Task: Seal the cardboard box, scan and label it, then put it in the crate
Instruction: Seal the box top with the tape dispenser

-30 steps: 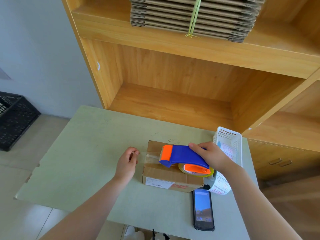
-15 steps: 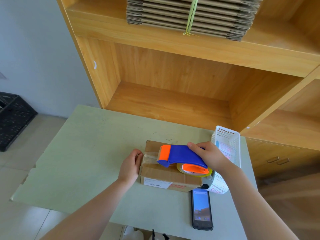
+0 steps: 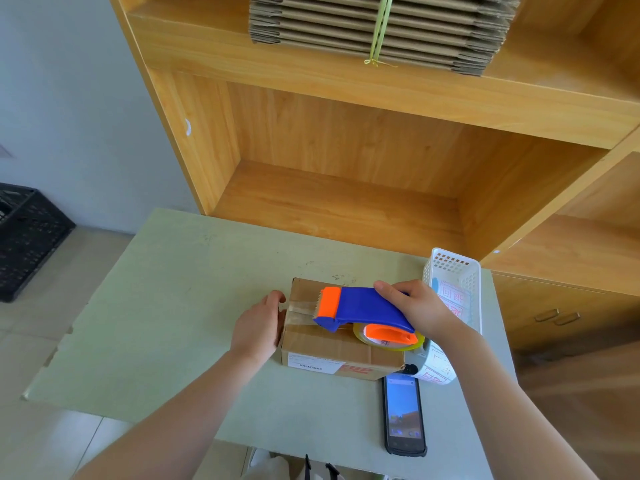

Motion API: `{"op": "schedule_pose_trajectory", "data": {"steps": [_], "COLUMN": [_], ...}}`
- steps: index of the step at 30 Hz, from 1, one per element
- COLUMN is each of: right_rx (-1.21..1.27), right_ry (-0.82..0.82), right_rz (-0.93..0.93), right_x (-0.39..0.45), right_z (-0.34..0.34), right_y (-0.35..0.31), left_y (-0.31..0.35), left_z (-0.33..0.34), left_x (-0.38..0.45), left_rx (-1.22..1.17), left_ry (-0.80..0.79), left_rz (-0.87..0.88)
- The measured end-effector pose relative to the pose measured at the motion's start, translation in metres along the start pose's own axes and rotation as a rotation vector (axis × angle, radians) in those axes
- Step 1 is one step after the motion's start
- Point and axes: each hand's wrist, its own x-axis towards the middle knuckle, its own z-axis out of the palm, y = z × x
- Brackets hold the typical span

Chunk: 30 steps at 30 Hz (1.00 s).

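A small brown cardboard box (image 3: 332, 344) lies on the pale green table (image 3: 166, 306), with a strip of clear tape running over its top left edge. My right hand (image 3: 420, 306) grips the handle of a blue and orange tape dispenser (image 3: 360, 308), whose orange front end rests on the box top. My left hand (image 3: 259, 323) presses flat against the box's left side, over the tape end. A black handheld scanner (image 3: 404, 415) lies screen up in front of the box. A roll of printed labels (image 3: 434, 367) sits just right of the box.
A white perforated basket (image 3: 457, 275) stands at the table's right rear. Wooden shelving (image 3: 346, 188) rises behind the table, with a bundle of flat cardboard (image 3: 381, 29) on the upper shelf. A black plastic crate (image 3: 27, 237) sits on the floor at the far left.
My left hand moved from the table to the box's left side and now presses on it. The tape dispenser stayed on the box top in my right hand.
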Motion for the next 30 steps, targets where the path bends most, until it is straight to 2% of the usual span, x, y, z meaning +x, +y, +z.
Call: {"op": "schedule_pose_trajectory", "data": {"steps": [2,5,8,10,14,20,30], "right_rx": [-0.006,-0.013,-0.043,-0.088,-0.249,-0.420,-0.538], "right_ry": [0.000,-0.001,-0.006,0.001,0.005,0.032,0.057], "right_rz": [0.009,0.011,0.012,0.011,-0.022,-0.044,0.017], "right_x": [-0.001,-0.001,0.000,0.000,0.002,0.003,0.010], "right_z": [0.000,-0.001,0.000,0.000,0.004,0.010,0.011], "right_y": [-0.001,-0.002,-0.005,-0.009,-0.020,-0.031,-0.038], "left_y": [-0.002,0.002,0.014,0.018,0.016,0.013,0.010], "left_z": [0.001,-0.001,-0.010,-0.014,-0.011,-0.010,-0.016], "left_x": [0.002,0.002,-0.006,-0.010,-0.018,-0.023,-0.019], "left_rx": [-0.079,-0.404,-0.638,-0.706,-0.604,-0.560,-0.507], "left_ry": [0.012,0.120,0.191,0.095,-0.159,-0.235,-0.315], "left_rz": [-0.046,-0.150,-0.071,0.011,0.054,0.084,0.097]}}
